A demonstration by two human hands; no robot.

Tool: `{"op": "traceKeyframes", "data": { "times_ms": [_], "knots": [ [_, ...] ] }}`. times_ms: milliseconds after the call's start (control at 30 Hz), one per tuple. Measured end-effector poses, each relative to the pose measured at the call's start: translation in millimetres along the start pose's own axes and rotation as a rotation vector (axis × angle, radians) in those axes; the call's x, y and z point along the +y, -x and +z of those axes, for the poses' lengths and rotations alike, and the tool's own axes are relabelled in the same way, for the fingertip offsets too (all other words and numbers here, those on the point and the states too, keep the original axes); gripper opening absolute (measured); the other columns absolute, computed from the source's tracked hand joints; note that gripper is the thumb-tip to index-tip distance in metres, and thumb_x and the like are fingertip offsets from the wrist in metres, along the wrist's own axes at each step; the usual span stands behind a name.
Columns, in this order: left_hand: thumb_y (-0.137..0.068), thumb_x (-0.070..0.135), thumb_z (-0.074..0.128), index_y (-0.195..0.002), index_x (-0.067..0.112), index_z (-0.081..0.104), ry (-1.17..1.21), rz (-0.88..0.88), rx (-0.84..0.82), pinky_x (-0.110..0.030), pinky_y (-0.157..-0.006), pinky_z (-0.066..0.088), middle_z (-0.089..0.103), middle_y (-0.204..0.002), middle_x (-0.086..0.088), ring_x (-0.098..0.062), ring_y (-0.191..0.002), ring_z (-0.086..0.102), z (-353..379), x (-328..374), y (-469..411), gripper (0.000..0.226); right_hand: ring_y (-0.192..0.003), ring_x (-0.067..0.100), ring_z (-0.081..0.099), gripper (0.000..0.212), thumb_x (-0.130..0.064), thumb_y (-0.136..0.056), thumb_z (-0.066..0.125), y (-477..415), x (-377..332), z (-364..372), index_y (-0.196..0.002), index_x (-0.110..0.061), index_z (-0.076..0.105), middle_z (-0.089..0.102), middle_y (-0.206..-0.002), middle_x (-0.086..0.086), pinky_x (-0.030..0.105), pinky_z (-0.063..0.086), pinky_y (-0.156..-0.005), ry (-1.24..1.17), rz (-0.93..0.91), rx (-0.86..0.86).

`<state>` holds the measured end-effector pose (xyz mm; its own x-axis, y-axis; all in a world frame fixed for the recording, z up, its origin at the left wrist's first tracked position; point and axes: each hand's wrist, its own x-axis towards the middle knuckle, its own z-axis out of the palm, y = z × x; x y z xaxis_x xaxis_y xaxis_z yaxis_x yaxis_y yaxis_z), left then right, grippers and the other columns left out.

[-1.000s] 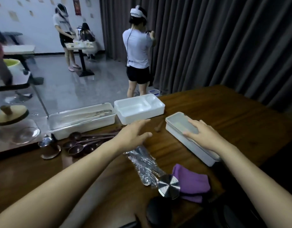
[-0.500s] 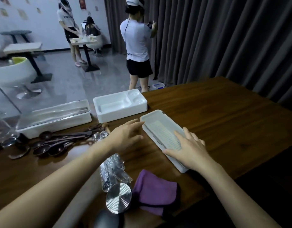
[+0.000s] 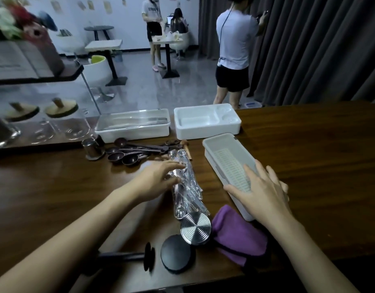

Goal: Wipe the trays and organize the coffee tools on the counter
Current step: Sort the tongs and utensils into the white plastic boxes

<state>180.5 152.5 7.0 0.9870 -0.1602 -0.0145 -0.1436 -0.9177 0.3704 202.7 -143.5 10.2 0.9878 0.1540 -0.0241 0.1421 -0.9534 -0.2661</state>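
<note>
Your right hand (image 3: pixel 260 191) lies on the near end of the slatted white plastic tray (image 3: pixel 228 157), fingers straight and spread. To its right, the dark wooden surface (image 3: pixel 309 161) runs wide. Your left hand (image 3: pixel 159 178) touches the crinkled clear-wrapped spoon bundle (image 3: pixel 187 187), fingers straight, slightly apart. You have three white trays: this one, a lidded tray (image 3: pixel 133 129) and a moulded tray (image 3: pixel 205 123) at the far edge. One soft purple cloth (image 3: pixel 239 235) lies near the front edge.

Dark curtain (image 3: pixel 309 49), white wall (image 3: pixel 119 15), glossy grey floor (image 3: pixel 144 87).
</note>
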Motion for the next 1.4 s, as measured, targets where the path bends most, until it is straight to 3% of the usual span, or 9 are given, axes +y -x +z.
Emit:
{"op": "traceKeyframes", "data": {
  "times_ms": [133,333,467,667,800,900,1100,1233,1400],
  "knots": [
    [-0.101,0.042,0.059,-0.151,0.032,0.046,-0.013,0.082,0.006,-0.028,-0.113,0.031,0.045,-0.157,0.007,-0.013,-0.143,0.043,2,17,-6,0.053,-0.155,0.027,-0.004,0.095,-0.087,-0.081,0.039,7,-7,-3,-0.158,-0.035,0.022,0.010,-0.169,0.000,0.058,0.007,-0.120,-0.023,-0.039,-0.037],
    [-0.102,0.038,0.056,-0.159,0.024,0.032,0.053,0.185,-0.091,-0.034,-0.116,0.034,0.039,-0.161,-0.003,-0.024,-0.142,0.045,19,54,-24,0.063,-0.155,0.017,-0.006,0.076,-0.073,-0.087,0.052,40,12,-9,-0.154,-0.046,0.027,0.011,-0.167,-0.013,0.055,-0.007,-0.123,-0.056,-0.162,-0.109],
    [-0.102,0.037,0.058,-0.160,0.020,0.027,0.129,0.202,-0.097,-0.027,-0.116,0.029,0.031,-0.165,0.000,-0.022,-0.144,0.042,30,63,-28,0.068,-0.153,0.011,0.015,0.062,-0.058,-0.093,0.057,53,20,-8,-0.150,-0.046,0.037,0.026,-0.164,-0.014,0.058,0.005,-0.123,-0.076,-0.209,-0.029],
    [-0.100,0.041,0.058,-0.162,0.034,0.012,0.314,0.130,-0.061,-0.039,-0.114,0.039,0.043,-0.158,-0.001,-0.025,-0.138,0.049,34,75,-35,0.078,-0.144,0.010,0.037,0.053,-0.053,-0.092,0.064,47,15,-14,-0.142,-0.040,0.053,0.047,-0.153,-0.011,0.051,0.027,-0.118,-0.181,-0.238,0.110],
    [-0.100,0.047,0.058,-0.159,0.035,0.026,0.376,0.099,-0.026,-0.028,-0.107,0.040,0.048,-0.152,0.011,-0.017,-0.131,0.055,32,83,-40,0.068,-0.141,0.010,0.042,0.050,-0.050,-0.095,0.062,42,14,-18,-0.143,-0.039,0.053,0.051,-0.150,-0.007,0.042,0.035,-0.116,-0.220,-0.292,0.131],
    [-0.099,0.047,0.060,-0.157,0.029,0.035,0.435,0.086,-0.007,-0.026,-0.117,0.031,0.040,-0.155,0.016,-0.008,-0.143,0.040,36,86,-44,0.065,-0.138,0.015,0.048,0.049,-0.043,-0.098,0.059,41,16,-15,-0.146,-0.041,0.048,0.055,-0.147,0.001,0.037,0.044,-0.107,-0.204,-0.380,0.178],
    [-0.093,0.057,0.063,-0.155,0.027,0.041,0.371,0.038,0.016,-0.035,-0.120,0.032,0.044,-0.157,0.006,-0.013,-0.146,0.039,45,88,-50,0.073,-0.141,0.028,0.044,0.058,-0.012,-0.100,0.056,37,32,-10,-0.146,-0.046,0.044,0.048,-0.152,0.010,0.043,0.046,-0.108,-0.162,-0.476,0.201],
    [-0.088,0.062,0.066,-0.154,0.029,0.041,0.311,-0.007,0.018,-0.040,-0.114,0.038,0.055,-0.148,-0.004,-0.022,-0.139,0.047,50,89,-53,0.078,-0.144,0.025,0.040,0.043,-0.010,-0.102,0.050,33,35,-14,-0.139,-0.032,0.056,0.041,-0.158,0.006,0.041,0.044,-0.110,-0.189,-0.459,0.215],
    [-0.088,0.064,0.065,-0.155,0.032,0.040,0.270,-0.005,0.024,-0.040,-0.104,0.044,0.063,-0.133,-0.004,-0.024,-0.125,0.056,52,88,-56,0.079,-0.138,0.027,0.049,0.049,0.005,-0.095,0.053,33,43,-15,-0.133,-0.025,0.061,0.035,-0.161,0.003,0.043,0.055,-0.099,-0.237,-0.440,0.312]
  ]
}}
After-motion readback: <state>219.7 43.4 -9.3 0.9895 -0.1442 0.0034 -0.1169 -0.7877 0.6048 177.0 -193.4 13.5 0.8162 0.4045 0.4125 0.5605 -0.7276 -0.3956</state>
